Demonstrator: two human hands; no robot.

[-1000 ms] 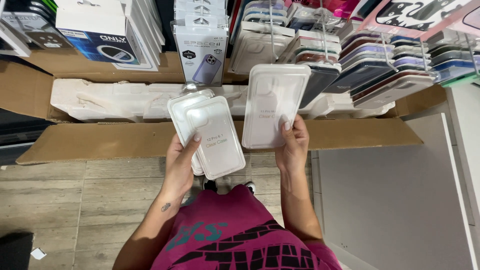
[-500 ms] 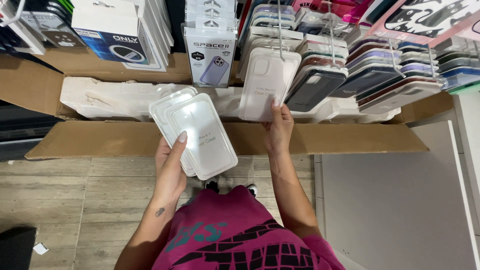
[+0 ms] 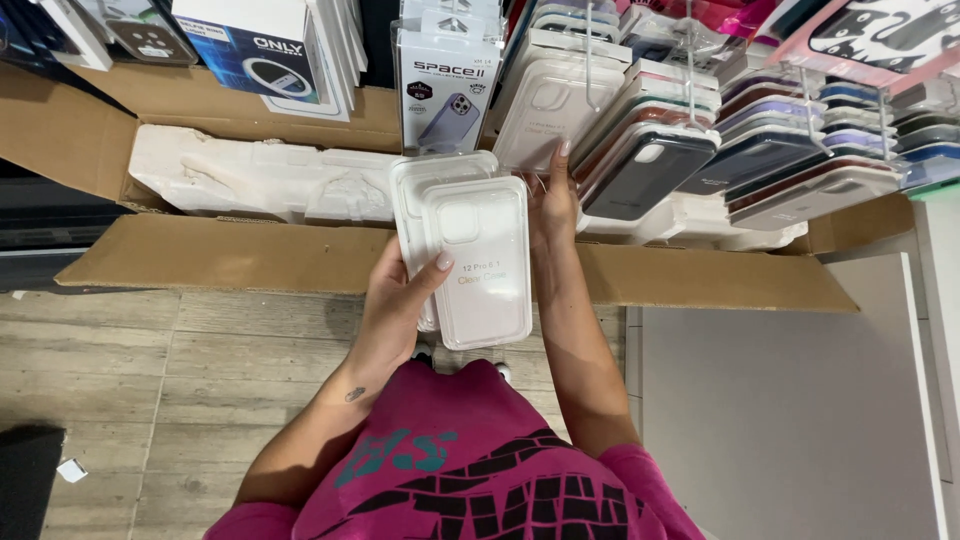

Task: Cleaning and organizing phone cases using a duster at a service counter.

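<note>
Head view, the only one we have: left hand (image 3: 395, 300) grips a small stack of clear phone-case packages (image 3: 470, 250), thumb laid across the front of the top one, fingers curled behind; we count at least two, perhaps three, fanned slightly and held above the cardboard box flap (image 3: 300, 255). Right hand (image 3: 553, 195) reaches up to the display rack, fingers extended and resting against the lower edge of a clear package hanging on a hook (image 3: 560, 115); we cannot tell whether it pinches that package or merely touches it. Progress, judged from the layout: one clear package sits on the hook at the front of its row, while the stack in the left hand is not yet hung, so most of the hanging work appears to remain. Packages by place: upper centre, a white box with a picture of a purple phone case (image 3: 445, 90); upper left, a white-and-blue box with a ring-shaped picture (image 3: 270, 55); right of the hand, rows of hanging cases (image 3: 790, 150) in dark grey, maroon, lilac, blue and beige, overlapping like shingles; top right, a pink-edged card with black-and-white pattern (image 3: 880, 30). White foam packing (image 3: 250, 180) lies in the open carton below the rack. Wood-pattern floor (image 3: 120, 380) beneath.
</note>
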